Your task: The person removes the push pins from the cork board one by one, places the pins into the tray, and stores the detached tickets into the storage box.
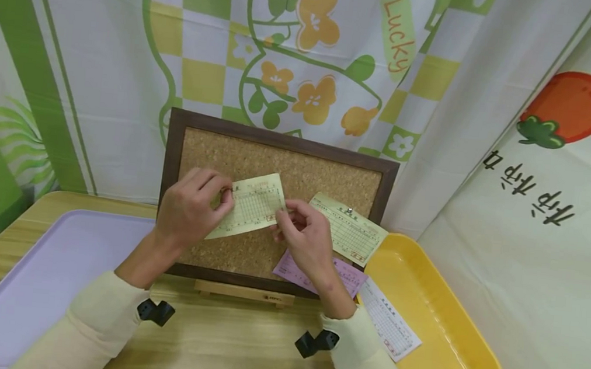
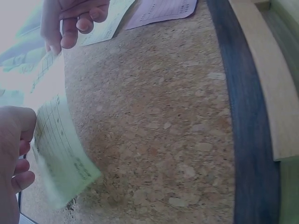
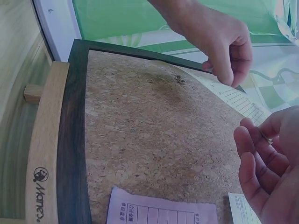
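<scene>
A pale yellow-green receipt slip (image 1: pixel 254 203) hangs slanted in front of a cork board (image 1: pixel 257 257). My left hand (image 1: pixel 190 206) pinches it near its upper left, thumb and forefinger together; whether a pin is between them is hidden. At the slip's right edge, my right hand (image 1: pixel 309 232) holds it between thumb and fingers. From the left wrist view, the slip (image 2: pixel 60 140) bows away from the cork. Another yellow-green slip (image 1: pixel 350 230) is pinned to the board's right side. Below it is a pink slip (image 1: pixel 348 276), partly covered by my right wrist.
A wooden stand (image 1: pixel 244 292) supports the dark-framed board on the wooden table (image 1: pixel 228 348). Left of it lies a lilac tray (image 1: pixel 60 281). At right, a yellow tray (image 1: pixel 451 339) has a white slip (image 1: pixel 390 320) over its near-left edge. A printed curtain (image 1: pixel 307 51) hangs behind.
</scene>
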Motion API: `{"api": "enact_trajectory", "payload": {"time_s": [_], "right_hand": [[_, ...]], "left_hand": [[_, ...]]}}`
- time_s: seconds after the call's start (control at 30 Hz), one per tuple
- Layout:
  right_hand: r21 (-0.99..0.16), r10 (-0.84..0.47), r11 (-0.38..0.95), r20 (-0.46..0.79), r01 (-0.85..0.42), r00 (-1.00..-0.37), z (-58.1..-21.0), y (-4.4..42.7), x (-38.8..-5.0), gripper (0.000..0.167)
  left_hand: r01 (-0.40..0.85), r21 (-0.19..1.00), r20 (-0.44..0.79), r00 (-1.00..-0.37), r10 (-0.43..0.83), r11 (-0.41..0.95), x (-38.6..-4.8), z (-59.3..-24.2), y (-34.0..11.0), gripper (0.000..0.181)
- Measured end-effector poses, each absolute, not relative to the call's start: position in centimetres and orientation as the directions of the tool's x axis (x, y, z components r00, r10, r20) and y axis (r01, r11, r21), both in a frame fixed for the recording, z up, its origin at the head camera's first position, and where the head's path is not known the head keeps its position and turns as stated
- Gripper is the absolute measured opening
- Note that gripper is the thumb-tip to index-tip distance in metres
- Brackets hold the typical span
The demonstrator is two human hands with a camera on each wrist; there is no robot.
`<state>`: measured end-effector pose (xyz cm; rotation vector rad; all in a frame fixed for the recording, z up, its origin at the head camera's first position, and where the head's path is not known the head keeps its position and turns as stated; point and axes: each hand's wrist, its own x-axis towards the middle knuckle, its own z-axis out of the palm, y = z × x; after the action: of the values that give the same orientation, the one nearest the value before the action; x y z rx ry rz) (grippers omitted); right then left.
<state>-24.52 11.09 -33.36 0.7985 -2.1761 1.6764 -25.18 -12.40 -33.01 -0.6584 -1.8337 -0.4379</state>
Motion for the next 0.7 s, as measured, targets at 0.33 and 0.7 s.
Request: {"api": "enact_trajectory", "payload": {"time_s": [0.33,0.7], "right_hand": [[-0.825,-0.219,0.188,0.494,-0.534,-0.841,-33.9,12.4,-23.9,0.019],[-0.819,-0.209,0.271,0.462,-0.506,-0.862,-34.3,13.9,-23.0,0.023]], "left_hand": [[0.662,-0.027,0.931,-0.257,0.260,0.749,-24.1,-33.9,-12.7,0.006],[0.661,-0.039,0.919,-0.270,0.287,0.749,-22.8,-34.7,-14.4,0.010]]}}
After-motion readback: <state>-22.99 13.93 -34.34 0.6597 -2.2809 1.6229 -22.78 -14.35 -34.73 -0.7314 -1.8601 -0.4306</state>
